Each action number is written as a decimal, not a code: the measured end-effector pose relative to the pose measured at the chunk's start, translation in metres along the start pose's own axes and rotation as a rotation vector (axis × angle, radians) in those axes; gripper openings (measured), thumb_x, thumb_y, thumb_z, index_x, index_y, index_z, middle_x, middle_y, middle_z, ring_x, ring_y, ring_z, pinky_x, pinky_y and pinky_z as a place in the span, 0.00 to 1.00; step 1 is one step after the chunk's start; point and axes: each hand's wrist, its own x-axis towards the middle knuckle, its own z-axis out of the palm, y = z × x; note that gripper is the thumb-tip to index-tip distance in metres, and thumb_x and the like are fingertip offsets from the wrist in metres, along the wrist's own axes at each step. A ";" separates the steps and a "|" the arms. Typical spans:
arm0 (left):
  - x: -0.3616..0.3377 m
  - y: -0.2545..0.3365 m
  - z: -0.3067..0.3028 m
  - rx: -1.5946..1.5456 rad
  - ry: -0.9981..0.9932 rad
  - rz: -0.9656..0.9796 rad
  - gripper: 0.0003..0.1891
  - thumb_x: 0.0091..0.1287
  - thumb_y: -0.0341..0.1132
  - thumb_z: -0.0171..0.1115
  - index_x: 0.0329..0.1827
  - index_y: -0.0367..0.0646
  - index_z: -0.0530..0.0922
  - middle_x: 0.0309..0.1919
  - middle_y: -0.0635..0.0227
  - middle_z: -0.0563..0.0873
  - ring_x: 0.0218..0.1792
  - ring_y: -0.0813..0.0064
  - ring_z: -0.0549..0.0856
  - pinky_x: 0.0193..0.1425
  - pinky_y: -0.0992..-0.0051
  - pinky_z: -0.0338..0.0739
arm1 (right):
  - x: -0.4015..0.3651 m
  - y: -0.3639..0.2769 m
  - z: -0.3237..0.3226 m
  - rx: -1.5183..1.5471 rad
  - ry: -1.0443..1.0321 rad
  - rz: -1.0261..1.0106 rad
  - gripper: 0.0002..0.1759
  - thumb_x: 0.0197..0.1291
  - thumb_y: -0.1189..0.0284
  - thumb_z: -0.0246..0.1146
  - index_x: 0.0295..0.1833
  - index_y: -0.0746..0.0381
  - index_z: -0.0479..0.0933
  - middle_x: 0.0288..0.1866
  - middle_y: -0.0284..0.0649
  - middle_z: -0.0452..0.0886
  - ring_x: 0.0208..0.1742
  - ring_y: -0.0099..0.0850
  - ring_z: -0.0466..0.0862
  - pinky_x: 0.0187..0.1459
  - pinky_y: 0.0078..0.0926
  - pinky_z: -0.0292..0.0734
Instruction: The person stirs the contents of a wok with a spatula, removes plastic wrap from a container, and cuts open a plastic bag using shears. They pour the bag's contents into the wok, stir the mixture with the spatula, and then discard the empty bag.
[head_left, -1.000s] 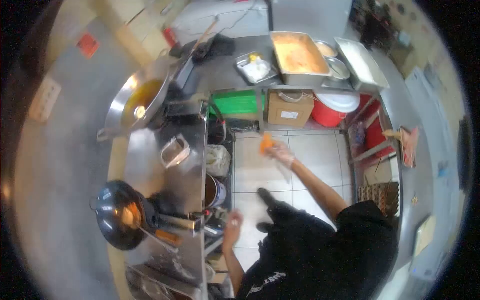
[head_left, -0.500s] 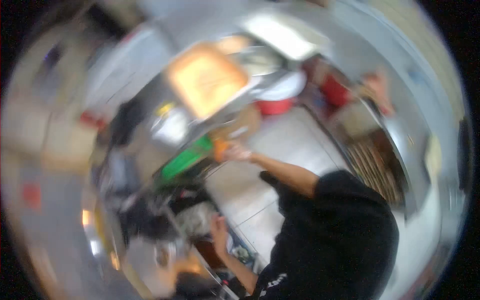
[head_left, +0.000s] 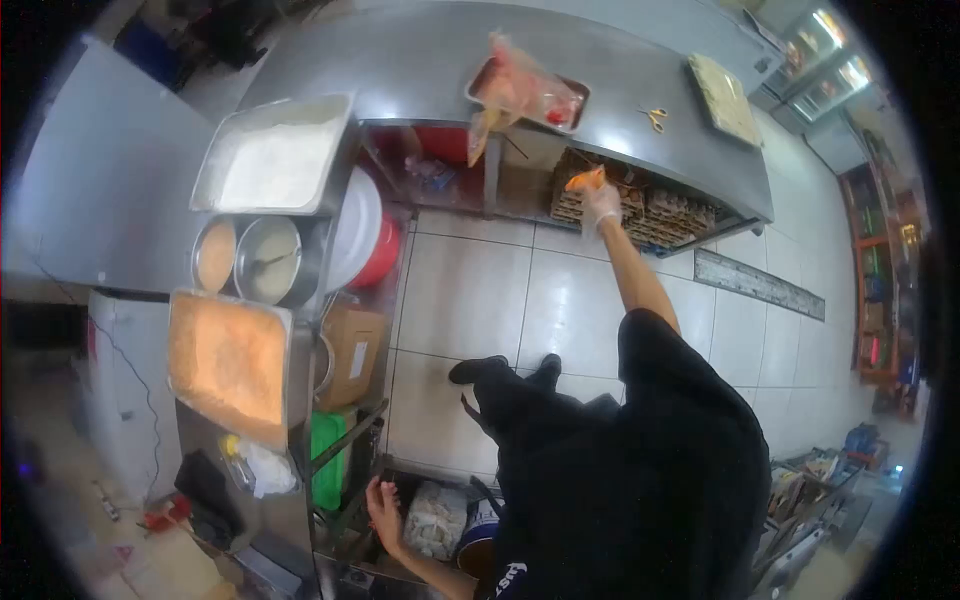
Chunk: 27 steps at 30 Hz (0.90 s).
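My right hand (head_left: pixel 601 203), in a clear plastic glove, holds a small orange item (head_left: pixel 586 180) whose exact kind I cannot make out. It is above the floor, in front of egg-tray-like stacks (head_left: pixel 580 208) under the steel table (head_left: pixel 420 50). At the lower left, my left hand (head_left: pixel 384 508) is bare and empty, its fingers loosely bent and apart. It hovers beside a green container (head_left: pixel 327 460) and a bag of pale items (head_left: pixel 436 521). A metal tray (head_left: pixel 572 122) on the steel table carries plastic-bagged, pinkish food (head_left: pixel 518 85).
The left counter has a tray of white powder (head_left: pixel 275 167), a tray of orange-brown crumbs (head_left: pixel 235 365) and two round pots (head_left: pixel 270 262). Scissors (head_left: pixel 654 118) and a covered tray (head_left: pixel 724 98) lie on the steel table. A cardboard box (head_left: pixel 352 355) stands below the counter.
The view has turned and become sharper. My right hand, still with the orange item, has moved from near the green container to the front of the steel table. My left hand remains low.
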 end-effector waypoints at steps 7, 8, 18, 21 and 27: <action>-0.015 0.010 0.070 -0.087 0.034 0.102 0.23 0.72 0.45 0.56 0.65 0.43 0.69 0.44 0.70 0.81 0.45 0.79 0.80 0.42 0.79 0.71 | 0.113 0.058 -0.100 0.286 0.032 0.112 0.12 0.56 0.66 0.67 0.45 0.57 0.83 0.29 0.31 0.82 0.30 0.25 0.78 0.31 0.23 0.73; -0.024 -0.003 0.084 -0.088 0.041 0.076 0.22 0.71 0.43 0.57 0.64 0.43 0.69 0.43 0.71 0.81 0.42 0.79 0.79 0.40 0.79 0.71 | 0.119 0.051 -0.114 0.271 0.041 0.118 0.14 0.55 0.67 0.68 0.47 0.58 0.81 0.29 0.32 0.82 0.29 0.24 0.79 0.31 0.23 0.74; -0.200 -0.241 0.310 -0.296 -0.177 -0.887 0.21 0.69 0.42 0.56 0.62 0.46 0.70 0.48 0.58 0.81 0.44 0.69 0.82 0.45 0.67 0.79 | 0.263 0.066 -0.151 0.521 -0.334 0.061 0.47 0.55 0.74 0.69 0.74 0.65 0.47 0.65 0.46 0.70 0.53 0.33 0.79 0.40 0.31 0.78; -0.214 -0.228 0.372 -0.465 -0.165 -0.879 0.20 0.71 0.42 0.54 0.62 0.45 0.71 0.46 0.60 0.81 0.43 0.72 0.82 0.42 0.73 0.79 | 0.219 0.075 -0.126 0.443 -0.141 0.133 0.43 0.57 0.71 0.67 0.73 0.65 0.51 0.71 0.45 0.65 0.58 0.33 0.76 0.48 0.36 0.75; -0.162 -0.066 0.423 -0.441 0.125 -0.301 0.21 0.71 0.36 0.55 0.65 0.43 0.69 0.44 0.65 0.81 0.41 0.78 0.80 0.39 0.79 0.76 | -0.008 -0.010 -0.030 1.111 -1.283 0.528 0.40 0.66 0.43 0.48 0.74 0.59 0.54 0.76 0.46 0.56 0.74 0.41 0.59 0.67 0.46 0.58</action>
